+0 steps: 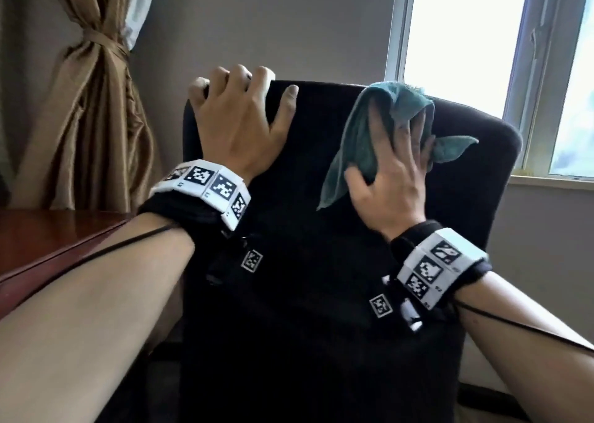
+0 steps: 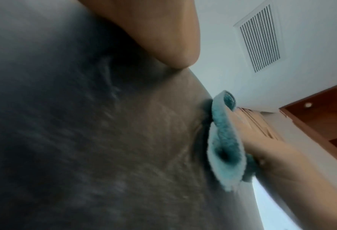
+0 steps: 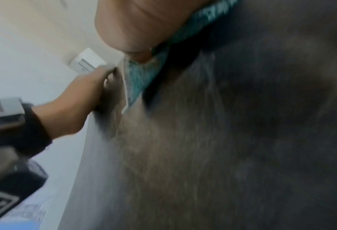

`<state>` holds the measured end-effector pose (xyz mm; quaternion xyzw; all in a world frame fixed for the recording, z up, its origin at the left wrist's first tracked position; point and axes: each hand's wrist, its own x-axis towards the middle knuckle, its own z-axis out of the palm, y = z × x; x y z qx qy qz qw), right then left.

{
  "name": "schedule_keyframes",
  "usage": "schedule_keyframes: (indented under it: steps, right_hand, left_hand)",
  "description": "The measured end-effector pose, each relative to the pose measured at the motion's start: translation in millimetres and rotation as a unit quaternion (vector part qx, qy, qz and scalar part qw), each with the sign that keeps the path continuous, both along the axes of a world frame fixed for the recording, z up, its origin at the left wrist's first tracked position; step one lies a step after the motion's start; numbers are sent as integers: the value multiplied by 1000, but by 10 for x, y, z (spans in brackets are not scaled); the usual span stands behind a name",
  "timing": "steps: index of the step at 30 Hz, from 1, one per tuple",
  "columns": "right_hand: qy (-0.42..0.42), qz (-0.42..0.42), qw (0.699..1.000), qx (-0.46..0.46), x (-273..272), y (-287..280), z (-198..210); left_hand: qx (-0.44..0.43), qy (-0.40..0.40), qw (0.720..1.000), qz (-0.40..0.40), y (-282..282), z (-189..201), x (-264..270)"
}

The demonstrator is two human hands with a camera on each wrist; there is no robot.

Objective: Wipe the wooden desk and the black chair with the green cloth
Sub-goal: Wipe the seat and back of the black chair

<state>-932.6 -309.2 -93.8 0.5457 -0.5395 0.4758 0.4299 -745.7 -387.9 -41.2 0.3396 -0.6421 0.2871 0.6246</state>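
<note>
The black chair stands in front of me with its backrest facing me. My left hand grips the backrest's top left edge, fingers curled over the top and thumb on the front. My right hand lies flat on the upper right of the backrest and presses the green cloth against it with straight fingers; a fold of the cloth drapes over the fingertips. In the left wrist view the cloth sits between the chair fabric and my right hand. The wooden desk is at the left.
A brown tied curtain hangs behind the desk. A bright window with its sill is behind the chair at the right. A grey wall fills the space between them.
</note>
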Motion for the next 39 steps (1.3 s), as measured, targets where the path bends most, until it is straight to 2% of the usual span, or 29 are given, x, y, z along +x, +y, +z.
schedule_keyframes:
  steps: [3, 5, 7, 9, 11, 14, 17, 19, 23, 25, 28, 31, 33, 34, 36, 39]
  right_hand:
    - [-24, 58, 998, 28, -160, 197, 121]
    - [-69, 61, 995, 25, -140, 200, 180]
    - [-127, 52, 990, 1, -51, 115, 238]
    - [-154, 42, 987, -34, 96, -19, 295]
    - [-93, 35, 992, -73, 347, -177, 262]
    - [101, 17, 994, -40, 768, -413, -5]
    - [244, 9, 970, -9, 760, -420, -103]
    - [246, -21, 969, -11, 641, -361, 32]
    - [62, -56, 995, -47, 794, -388, 308]
    - [50, -61, 996, -48, 935, -432, 315]
    - [194, -61, 979, -18, 838, -462, 147]
    - [358, -17, 933, 23, 643, -458, -79]
    - [401, 13, 915, 47, 589, -453, -48]
    - [399, 15, 916, 49, 600, -448, 21]
    - [349, -4, 937, 30, 695, -430, 167]
    - [241, -12, 970, -10, 973, -472, 189]
  left_hand:
    - [-71, -65, 995, -38, -32, 35, 120]
    - [-75, -59, 993, -67, -27, 93, 180]
    - [-41, -2, 995, -96, -9, 126, 260]
    - [51, 53, 992, -103, -19, 108, 323]
    - [143, 87, 976, -139, -55, 38, 324]
    - [151, 109, 966, -181, -85, -14, 347]
    - [162, 86, 959, -214, -110, -16, 451]
    - [187, 71, 949, -245, -108, -10, 490]
    - [231, 45, 927, -293, -34, 19, 474]
    - [238, 34, 916, -322, -35, 9, 500]
    - [227, 48, 898, -373, -121, -65, 566]
    - [231, 70, 888, -391, -128, -157, 605]
    - [247, 79, 882, -393, -63, -161, 614]
    - [256, 79, 878, -396, -49, -151, 620]
    - [289, 87, 848, -436, -46, -120, 638]
    - [325, 101, 764, -547, -40, -153, 657]
